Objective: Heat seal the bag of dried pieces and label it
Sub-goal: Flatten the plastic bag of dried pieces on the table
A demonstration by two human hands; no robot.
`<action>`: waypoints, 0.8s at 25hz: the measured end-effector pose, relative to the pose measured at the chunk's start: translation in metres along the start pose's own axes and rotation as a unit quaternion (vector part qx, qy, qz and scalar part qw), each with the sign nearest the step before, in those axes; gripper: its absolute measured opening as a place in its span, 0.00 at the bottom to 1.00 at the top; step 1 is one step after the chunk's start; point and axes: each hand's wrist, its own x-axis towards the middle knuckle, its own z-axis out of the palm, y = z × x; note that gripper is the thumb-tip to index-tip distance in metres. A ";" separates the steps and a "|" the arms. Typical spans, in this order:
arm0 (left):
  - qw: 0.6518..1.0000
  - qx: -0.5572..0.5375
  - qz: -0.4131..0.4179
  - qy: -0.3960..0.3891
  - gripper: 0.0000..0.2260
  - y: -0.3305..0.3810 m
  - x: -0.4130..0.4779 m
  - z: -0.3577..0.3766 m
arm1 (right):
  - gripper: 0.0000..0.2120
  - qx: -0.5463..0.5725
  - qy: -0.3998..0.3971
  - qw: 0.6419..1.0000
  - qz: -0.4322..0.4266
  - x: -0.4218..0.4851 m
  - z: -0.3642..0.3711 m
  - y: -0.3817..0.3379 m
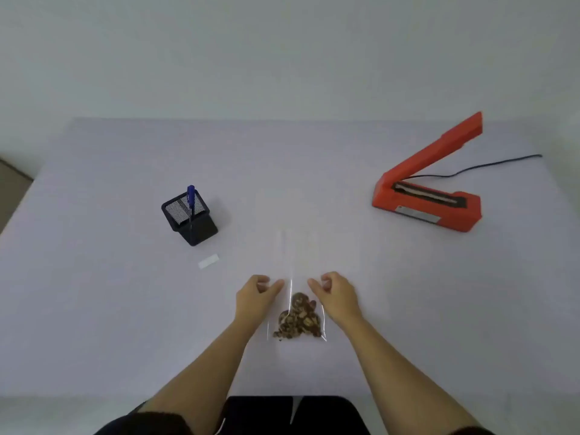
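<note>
A clear plastic bag (299, 268) lies flat on the white table (125, 309), its open end pointing away from me. A heap of brown dried pieces (298, 320) fills its near end. My left hand (255, 298) is at the bag's left edge and my right hand (337, 296) at its right edge. On both hands the fingers are curled and the thumbs press on the plastic. An orange heat sealer (430, 199) stands at the right with its arm raised. A small white label (208, 261) lies to the left of the bag.
A black mesh pen holder (188, 218) with a blue pen (190, 199) stands at the left, behind the label. The sealer's black cord (489, 166) runs off to the right rear. A pale wall rises behind the table.
</note>
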 end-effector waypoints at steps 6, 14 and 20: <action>1.000 -0.013 -0.007 -0.011 0.09 -0.002 0.016 0.005 | 0.09 0.033 -0.030 0.999 0.024 0.012 0.003 0.004; 0.993 -0.076 -0.007 -0.092 0.04 -0.004 0.019 -0.010 | 0.04 0.075 -0.066 0.995 0.019 0.011 -0.001 0.004; 0.981 -0.114 0.014 -0.159 0.09 -0.007 0.011 -0.010 | 0.07 0.210 -0.101 0.970 0.072 0.001 0.008 0.004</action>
